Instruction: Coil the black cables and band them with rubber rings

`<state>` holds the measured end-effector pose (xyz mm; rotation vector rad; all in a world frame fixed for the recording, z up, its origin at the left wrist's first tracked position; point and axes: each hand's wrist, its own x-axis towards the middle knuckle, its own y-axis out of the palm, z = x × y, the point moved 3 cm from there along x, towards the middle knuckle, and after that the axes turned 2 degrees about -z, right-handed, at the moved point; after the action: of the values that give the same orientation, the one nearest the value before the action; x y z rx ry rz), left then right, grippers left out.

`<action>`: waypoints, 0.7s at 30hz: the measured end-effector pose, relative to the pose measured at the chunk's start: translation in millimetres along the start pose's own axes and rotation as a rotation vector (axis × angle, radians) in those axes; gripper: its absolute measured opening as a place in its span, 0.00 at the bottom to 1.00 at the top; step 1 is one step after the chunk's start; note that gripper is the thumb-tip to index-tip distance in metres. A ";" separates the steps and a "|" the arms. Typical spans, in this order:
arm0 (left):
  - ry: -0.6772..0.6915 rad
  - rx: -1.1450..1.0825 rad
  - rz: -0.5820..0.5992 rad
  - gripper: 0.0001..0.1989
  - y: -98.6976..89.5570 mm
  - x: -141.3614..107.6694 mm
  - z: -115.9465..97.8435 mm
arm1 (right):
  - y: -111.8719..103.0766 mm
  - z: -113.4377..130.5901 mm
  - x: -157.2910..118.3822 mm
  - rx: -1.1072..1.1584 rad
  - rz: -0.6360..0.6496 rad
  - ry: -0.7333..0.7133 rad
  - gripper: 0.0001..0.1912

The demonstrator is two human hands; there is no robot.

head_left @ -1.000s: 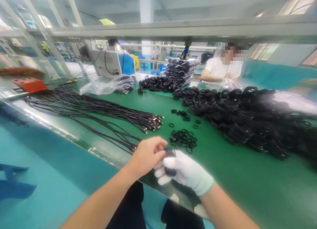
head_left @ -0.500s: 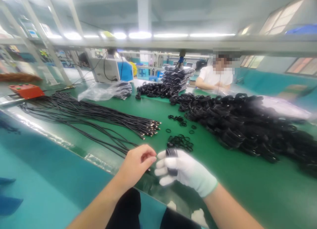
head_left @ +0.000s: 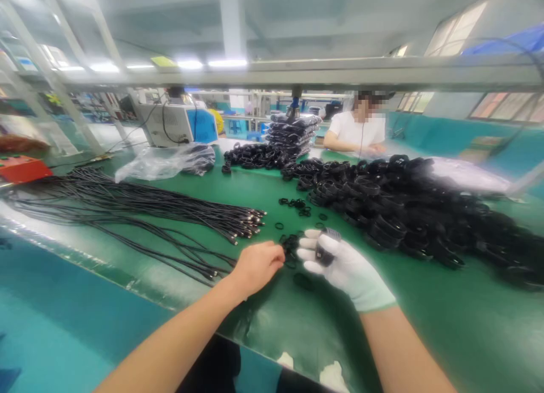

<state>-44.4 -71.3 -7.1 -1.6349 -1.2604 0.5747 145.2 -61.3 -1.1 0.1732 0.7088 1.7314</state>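
My right hand [head_left: 346, 262], in a white glove, holds a coiled black cable [head_left: 326, 246] above the green table. My bare left hand [head_left: 260, 263] has its fingers curled together at the near side of a small pile of black rings [head_left: 290, 244]. Whatever may be between those fingertips is hidden. Just left of that hand, a few loose black cables [head_left: 187, 254] end in metal plugs. Beyond them lies a thick bundle of straight black cables [head_left: 170, 203], their plugs pointing right.
A big heap of coiled black cables [head_left: 382, 203] covers the right side. Further back are a clear plastic bag [head_left: 148, 161], a stack of bagged goods [head_left: 291, 135] and a white-and-blue machine [head_left: 176, 123]. A red box [head_left: 23, 169] sits far left. Across the table sits a co-worker [head_left: 357, 129].
Both hands have moved right and a little up, and the left is now at the ring pile. The coil has tilted in the gloved hand. My view has shifted slightly right.
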 end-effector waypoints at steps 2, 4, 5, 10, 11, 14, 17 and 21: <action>0.016 -0.004 0.025 0.04 13.3 9.4 -4.6 | 3.0 -2.8 0.2 0.004 0.016 0.001 0.18; 0.022 -0.017 0.035 0.03 19.8 14.8 -7.6 | 5.1 -5.0 0.5 0.005 0.044 0.003 0.20; 0.018 -0.025 0.028 0.03 19.5 15.5 -8.6 | 6.1 -6.0 0.5 0.005 0.058 0.001 0.20; -0.104 -0.463 -0.023 0.07 -0.8 3.6 -12.6 | 15.2 -12.3 -1.0 -0.094 0.019 -0.095 0.22; -0.158 -0.677 -0.026 0.07 -3.1 0.0 -13.7 | 19.1 -14.4 -1.3 -0.127 0.020 -0.122 0.22; -0.284 -1.118 -0.057 0.08 -1.0 -8.0 -17.7 | 32.2 -23.1 -0.9 -0.230 0.022 -0.177 0.24; -0.335 -1.140 -0.103 0.08 9.0 -12.3 -17.5 | 40.1 -34.8 1.1 -0.171 -0.012 -0.175 0.23; -0.339 -1.057 -0.097 0.12 16.6 -18.4 -15.4 | 38.8 -47.3 3.7 0.032 0.041 -0.105 0.19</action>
<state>-30.8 -94.4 -18.5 -2.3490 -2.0888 0.0829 89.6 -79.7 -19.0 0.3005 0.6599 1.7370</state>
